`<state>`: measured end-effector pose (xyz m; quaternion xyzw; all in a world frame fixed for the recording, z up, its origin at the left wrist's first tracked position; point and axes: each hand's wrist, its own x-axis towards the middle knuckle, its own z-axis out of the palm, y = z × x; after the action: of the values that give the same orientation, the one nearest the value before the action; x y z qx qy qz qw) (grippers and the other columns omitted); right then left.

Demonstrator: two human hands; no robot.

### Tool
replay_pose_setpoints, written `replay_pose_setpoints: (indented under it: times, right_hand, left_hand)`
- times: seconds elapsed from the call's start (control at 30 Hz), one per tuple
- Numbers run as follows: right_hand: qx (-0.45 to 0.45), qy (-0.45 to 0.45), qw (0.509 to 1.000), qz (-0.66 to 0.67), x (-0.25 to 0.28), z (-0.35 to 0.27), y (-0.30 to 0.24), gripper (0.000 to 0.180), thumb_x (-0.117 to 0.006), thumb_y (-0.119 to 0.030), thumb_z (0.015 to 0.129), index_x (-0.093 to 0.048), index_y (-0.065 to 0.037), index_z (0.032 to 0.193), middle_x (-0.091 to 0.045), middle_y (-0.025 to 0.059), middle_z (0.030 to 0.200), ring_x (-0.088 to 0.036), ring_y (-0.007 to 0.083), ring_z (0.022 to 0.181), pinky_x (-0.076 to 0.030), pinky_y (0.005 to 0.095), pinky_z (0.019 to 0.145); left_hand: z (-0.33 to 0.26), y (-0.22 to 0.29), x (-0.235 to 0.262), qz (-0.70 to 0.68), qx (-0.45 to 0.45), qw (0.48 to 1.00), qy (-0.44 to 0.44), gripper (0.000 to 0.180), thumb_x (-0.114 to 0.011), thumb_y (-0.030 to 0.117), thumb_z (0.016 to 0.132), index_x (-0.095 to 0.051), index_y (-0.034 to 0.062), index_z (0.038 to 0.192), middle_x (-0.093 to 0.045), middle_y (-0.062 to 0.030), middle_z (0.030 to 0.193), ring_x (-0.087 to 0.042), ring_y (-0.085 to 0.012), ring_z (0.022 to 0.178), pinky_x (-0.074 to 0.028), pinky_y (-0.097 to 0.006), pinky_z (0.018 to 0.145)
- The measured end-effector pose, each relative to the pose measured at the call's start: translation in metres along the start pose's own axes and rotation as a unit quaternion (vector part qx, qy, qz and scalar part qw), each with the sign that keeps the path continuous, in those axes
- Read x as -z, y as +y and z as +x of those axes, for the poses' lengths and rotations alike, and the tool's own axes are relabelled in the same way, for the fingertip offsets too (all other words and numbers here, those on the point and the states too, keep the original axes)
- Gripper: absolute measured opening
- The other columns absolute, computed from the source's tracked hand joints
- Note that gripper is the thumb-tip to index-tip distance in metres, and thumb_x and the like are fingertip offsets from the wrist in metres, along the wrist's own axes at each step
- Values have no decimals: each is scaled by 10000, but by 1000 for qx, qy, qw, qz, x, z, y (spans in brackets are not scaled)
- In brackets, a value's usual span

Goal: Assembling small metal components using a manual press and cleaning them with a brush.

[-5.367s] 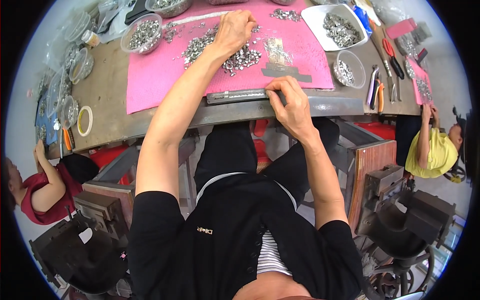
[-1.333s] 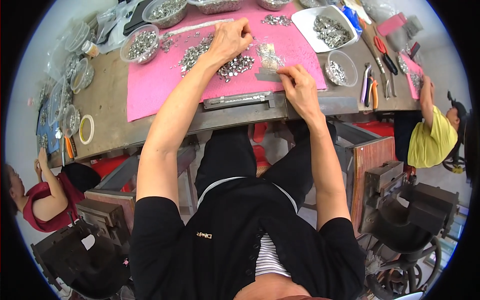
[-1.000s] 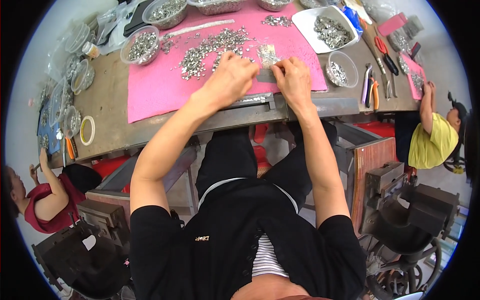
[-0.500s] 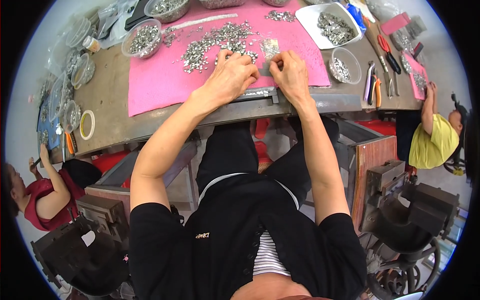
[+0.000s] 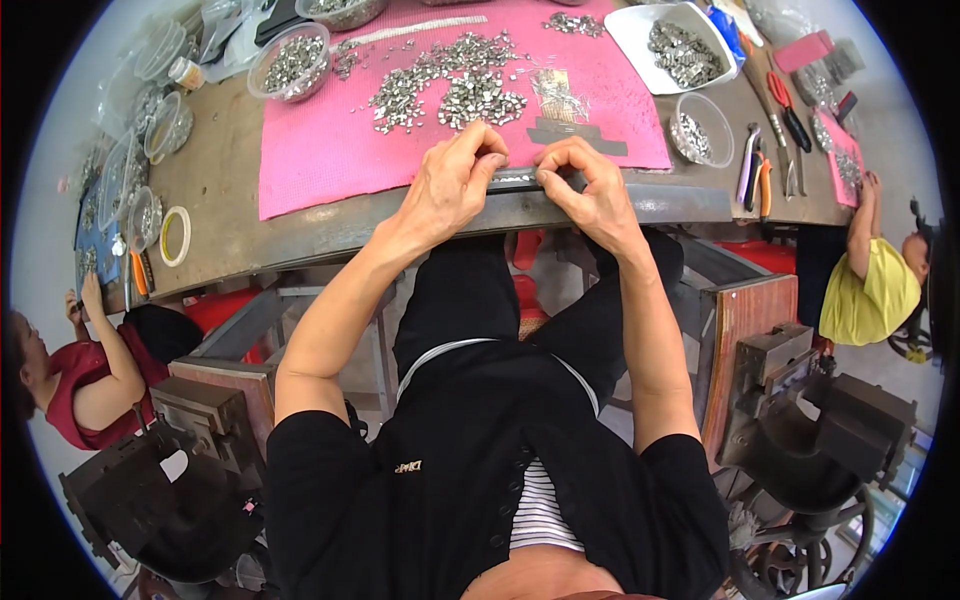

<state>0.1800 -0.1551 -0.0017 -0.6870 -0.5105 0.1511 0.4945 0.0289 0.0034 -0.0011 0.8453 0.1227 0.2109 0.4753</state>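
Grooved metal bar (image 5: 515,183), dark grey and narrow, lies crosswise between your hands at the front edge of the worktop (image 5: 220,170), beside the near border of the pink textured mat (image 5: 320,170). Only its middle stretch shows, where a row of small bright silver bits glints along the groove; your fingers cover its ends.

Your left hand (image 5: 450,190) and right hand (image 5: 590,190) are apart, one at each end of the visible stretch. On both, the thumb and fingers are bent toward each other, but you cannot tell from this view whether they grip the bar or something small.

As for writing, small gold-coloured lettering (image 5: 407,467) sits on the chest of your black top (image 5: 420,530). A little white jar (image 5: 186,75) at the far left of the worktop carries a label too small to read.

Beyond your hands, a heap of small shiny metal pieces (image 5: 480,100) spreads over the mat. To its right lie thin silvery wires (image 5: 565,100) and a flat grey stepped plate (image 5: 580,135). A white tray (image 5: 628,40) of metal parts and a round clear tub (image 5: 722,140) stand at your right, near red-handled pliers (image 5: 778,90).
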Motion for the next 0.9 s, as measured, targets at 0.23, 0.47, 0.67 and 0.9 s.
replay_pose_setpoints:
  times: [0.23, 0.47, 0.67, 0.9]
  right_hand:
    - [-14, -2, 1000, 7, -1, 0, -1, 103, -694, -84, 857, -655, 10, 872, -665, 88, 891, -638, 217, 826, -499, 338, 756]
    - [-23, 3, 1000, 1, -3, -1, -1, 85, -703, -61, 845, -654, 1, 876, -662, 80, 884, -632, 221, 825, -494, 345, 744]
    - [141, 23, 967, -211, -9, -5, -7, 133, -737, -32, 783, -634, -43, 867, -637, 76, 908, -612, 284, 882, -467, 390, 802]
    - [156, 74, 969, -178, -10, -10, 4, 167, -738, -28, 782, -665, -69, 927, -645, 61, 948, -617, 264, 895, -453, 386, 795]
  left_hand:
    - [-5, 0, -5, -13, -6, 1000, 20, 63, -573, 4, 979, -588, -26, 1032, -684, -112, 901, -686, -198, 848, -532, -323, 762]
    - [-8, 0, -9, 25, -47, 998, 44, 65, -586, 20, 962, -596, -15, 1015, -625, -112, 877, -616, -206, 800, -493, -344, 736]
    - [-7, 0, -14, 52, -86, 994, 42, 66, -606, 17, 927, -595, -10, 987, -614, -124, 879, -592, -277, 825, -478, -377, 758]
    - [-8, -1, -19, 97, -108, 988, 46, 85, -634, 25, 905, -601, -2, 978, -620, -129, 886, -594, -311, 844, -478, -394, 759]
